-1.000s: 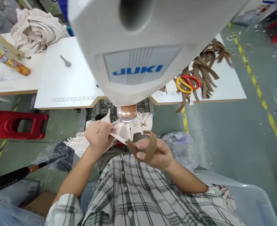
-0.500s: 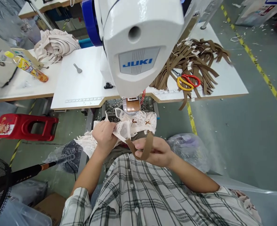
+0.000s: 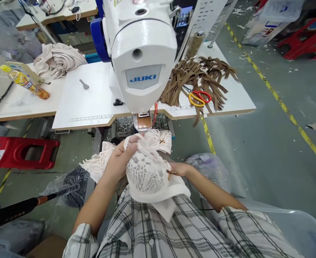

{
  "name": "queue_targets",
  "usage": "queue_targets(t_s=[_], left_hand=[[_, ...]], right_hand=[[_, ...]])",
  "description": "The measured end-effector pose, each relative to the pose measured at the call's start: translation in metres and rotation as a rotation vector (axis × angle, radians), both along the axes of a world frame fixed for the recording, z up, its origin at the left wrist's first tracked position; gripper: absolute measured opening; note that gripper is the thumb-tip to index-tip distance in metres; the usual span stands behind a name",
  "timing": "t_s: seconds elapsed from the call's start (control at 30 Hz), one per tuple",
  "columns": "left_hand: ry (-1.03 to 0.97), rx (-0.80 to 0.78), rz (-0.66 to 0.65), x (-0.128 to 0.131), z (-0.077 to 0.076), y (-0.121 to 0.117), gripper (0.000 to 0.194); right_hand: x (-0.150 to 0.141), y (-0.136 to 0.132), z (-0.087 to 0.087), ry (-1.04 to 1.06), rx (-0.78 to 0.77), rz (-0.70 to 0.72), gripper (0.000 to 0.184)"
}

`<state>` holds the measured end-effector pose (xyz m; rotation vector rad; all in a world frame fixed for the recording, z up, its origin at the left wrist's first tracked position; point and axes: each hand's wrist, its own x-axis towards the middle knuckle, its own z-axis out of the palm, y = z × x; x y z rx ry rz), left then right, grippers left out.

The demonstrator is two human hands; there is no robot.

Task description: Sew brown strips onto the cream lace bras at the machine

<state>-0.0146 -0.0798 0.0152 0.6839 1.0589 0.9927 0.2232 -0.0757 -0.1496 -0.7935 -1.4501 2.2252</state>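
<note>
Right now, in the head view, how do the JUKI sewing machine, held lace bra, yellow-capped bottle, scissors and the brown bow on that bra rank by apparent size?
Largest to smallest:
1. JUKI sewing machine
2. Lace bra
3. Yellow-capped bottle
4. Scissors
5. Brown bow

Peripheral items: bottle [image 3: 28, 84], red stool [image 3: 15, 152], plastic bin [image 3: 272, 23], floor tape [image 3: 271, 89].
Bottle yellow-capped, on left-hand table [image 3: 2, 106]; stool on floor [image 3: 254, 150], left side; bin at upper right, just beyond the yellow-and-black tape.
</note>
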Motion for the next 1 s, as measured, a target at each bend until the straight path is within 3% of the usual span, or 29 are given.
queue_targets(t_s=[0.07,0.17,0.23,0.3,0.6,0.7,0.8,0.83,0.9,1.0], left_hand=[[0.024,0.003,0.021,-0.012,-0.005,0.004,0.059],[0.077,0.025,-0.037,-0.027,-0.011,0.006,0.067],[0.130,0.038,-0.081,-0.032,-0.014,0.006,0.069],[0.204,0.066,-0.112,-0.034,-0.016,0.004,0.069],[0.491,0.234,-0.224,-0.044,-0.026,0.014,0.060],[0.787,0.239,-0.225,-0.053,-0.044,0.033,0.057],[1.133,0.302,-0.054,-0.042,-0.072,0.050,0.062],[1.131,0.363,-0.027,-0.032,-0.081,0.053,0.064],[0.837,0.387,-0.170,-0.010,-0.098,0.053,0.061],[0.411,0.165,-0.428,0.016,-0.112,0.046,0.046]], right_hand=[[0.005,-0.004,0.001,0.024,-0.100,-0.029,0.067],[0.018,0.003,0.005,-0.007,-0.248,-0.285,0.049],[0.029,0.012,0.009,-0.058,-0.269,-0.456,0.046],[0.041,0.019,0.013,-0.106,-0.218,-0.521,0.046],[0.070,0.023,0.027,-0.282,0.048,-0.453,0.046],[0.059,0.023,0.031,-0.301,0.154,-0.510,0.047],[0.031,0.019,0.041,-0.310,0.249,-0.500,0.051],[0.019,0.018,0.045,-0.297,0.287,-0.457,0.052],[-0.002,0.018,0.053,-0.273,0.417,-0.339,0.050],[-0.016,0.022,0.060,-0.250,0.563,-0.225,0.051]])
